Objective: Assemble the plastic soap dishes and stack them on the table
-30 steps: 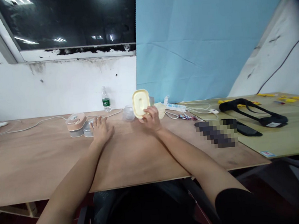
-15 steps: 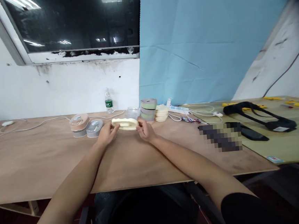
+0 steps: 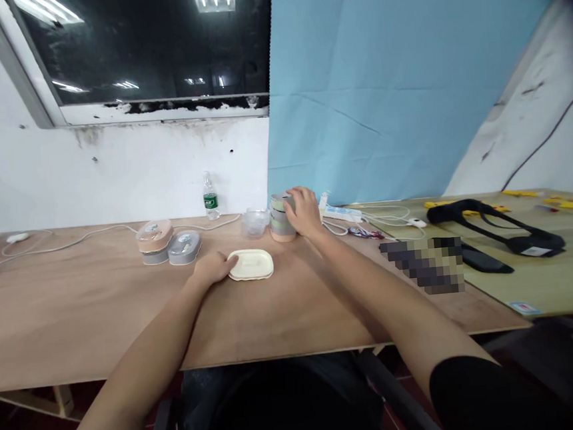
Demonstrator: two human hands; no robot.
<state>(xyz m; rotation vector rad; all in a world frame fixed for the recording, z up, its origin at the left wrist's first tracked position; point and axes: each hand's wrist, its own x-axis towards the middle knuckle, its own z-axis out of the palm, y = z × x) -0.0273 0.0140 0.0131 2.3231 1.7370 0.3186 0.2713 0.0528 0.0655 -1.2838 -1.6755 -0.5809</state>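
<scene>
My left hand (image 3: 214,267) is closed on the left end of a shallow cream oval lid or tray (image 3: 251,264), thumb on top. The cream piece lies low over the table, its recessed face up. My right hand (image 3: 304,211) is at the upper right side of a stack of grey and green round-edged containers (image 3: 281,225). Its fingers are apart and curved at the stack's top edge; whether they grip it is hard to see. The hand and wrist hide most of the cream stack beside it. Clear plastic containers (image 3: 255,222) stand left of the grey-green stack.
Further left are a pink-and-grey lidded box (image 3: 154,240) and a grey lidded box (image 3: 183,247). A water bottle (image 3: 210,196) stands by the wall. White cables (image 3: 391,212), a black strap-like frame (image 3: 498,223) and yellow tools (image 3: 566,202) lie to the right.
My right hand has let go of the cream piece and moved up and right to the stacked containers. The cream piece, still in my left hand, has come lower and turned face up.
</scene>
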